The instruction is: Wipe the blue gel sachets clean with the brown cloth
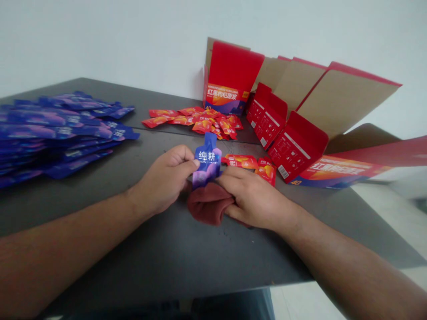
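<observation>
The left hand (163,180) pinched a blue pouch (208,160) by one edge, leaving its front largely uncovered; the right hand (255,195) clamped a brown cloth (208,200), seemingly against its base.

Blue pouch (210,153): smooth, glossy plastic film. Cloth (209,205): matt, soft-napped fabric. Red pouches (202,126): shiny film. Boxes (233,66): smooth card, matt inside. Table (150,258): smooth, mostly matt.

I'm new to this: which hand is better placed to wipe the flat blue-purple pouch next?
Probably the right hand: it holds the bunched reddish-brown cloth, while the left hand pinches the flat blue-purple pouch.
</observation>
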A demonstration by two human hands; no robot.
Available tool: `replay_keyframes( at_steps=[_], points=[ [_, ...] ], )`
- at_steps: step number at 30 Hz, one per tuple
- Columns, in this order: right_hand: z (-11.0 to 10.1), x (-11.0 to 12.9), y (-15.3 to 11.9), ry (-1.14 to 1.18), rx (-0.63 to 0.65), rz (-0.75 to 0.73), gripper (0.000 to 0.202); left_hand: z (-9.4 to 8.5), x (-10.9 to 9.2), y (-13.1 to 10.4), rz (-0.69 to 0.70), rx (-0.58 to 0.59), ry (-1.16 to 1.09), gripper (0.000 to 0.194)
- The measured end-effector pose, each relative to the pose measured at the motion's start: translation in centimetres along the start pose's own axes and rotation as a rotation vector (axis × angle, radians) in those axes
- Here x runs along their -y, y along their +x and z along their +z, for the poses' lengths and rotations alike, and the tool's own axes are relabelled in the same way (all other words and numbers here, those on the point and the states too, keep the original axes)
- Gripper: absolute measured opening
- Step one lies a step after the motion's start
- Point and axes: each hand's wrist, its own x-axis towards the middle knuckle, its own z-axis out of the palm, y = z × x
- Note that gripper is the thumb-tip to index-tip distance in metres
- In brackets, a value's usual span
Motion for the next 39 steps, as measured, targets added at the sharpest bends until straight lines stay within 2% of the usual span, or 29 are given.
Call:
replay_keyframes(
  at_steps=[2,6,8,10,14,16,19,21,23,27,34,39],
  points=[
    [0.02,0.06,0.02,-0.004,0.011,-0.005,0.014,-0.06,0.01,0.12,0.006,-0.005,-0.015,0.022],
    [-0.21,-0.07,-0.01,-0.060,-0.142,0.123,0.013,0.21,-0.60,0.02,0.007,-0.022,-0.066,0.021],
    [-0.25,-0.14,-0.04,-0.060,-0.175,0.147,0.012,0.26,-0.67,-0.09,0.004,-0.010,-0.073,0.021],
    [-0.20,-0.13,-0.07,-0.037,-0.134,0.115,0.012,0.15,-0.43,-0.13,0.009,-0.004,-0.038,0.021],
    [-0.21,0.03,-0.10,0.021,0.044,0.001,0.016,-0.14,0.09,0.03,0.014,0.014,-0.007,0.022],
    [-0.35,0.01,-0.08,-0.002,0.019,0.031,0.017,-0.10,-0.01,0.11,0.025,-0.001,-0.024,0.022],
    [-0.56,-0.23,0.00,-0.061,-0.117,0.135,0.017,0.07,-0.29,0.11,0.035,-0.023,-0.029,0.021],
    [-0.54,-0.38,0.04,-0.068,-0.158,0.171,0.017,0.07,-0.26,0.04,0.028,-0.011,-0.020,0.020],
    [-0.38,-0.38,0.03,-0.045,-0.125,0.152,0.017,-0.05,-0.05,-0.02,0.020,0.001,0.003,0.020],
    [-0.15,-0.09,-0.06,0.006,0.015,0.019,0.016,-0.24,0.18,-0.03,0.028,0.002,0.038,0.022],
    [-0.68,-0.13,0.02,-0.039,-0.132,0.189,0.016,-0.09,-0.10,-0.05,0.022,0.012,-0.015,0.019],
    [-0.23,-0.02,-0.07,0.007,0.004,0.042,0.017,-0.34,0.26,0.03,0.027,0.002,0.051,0.021]
  ],
)
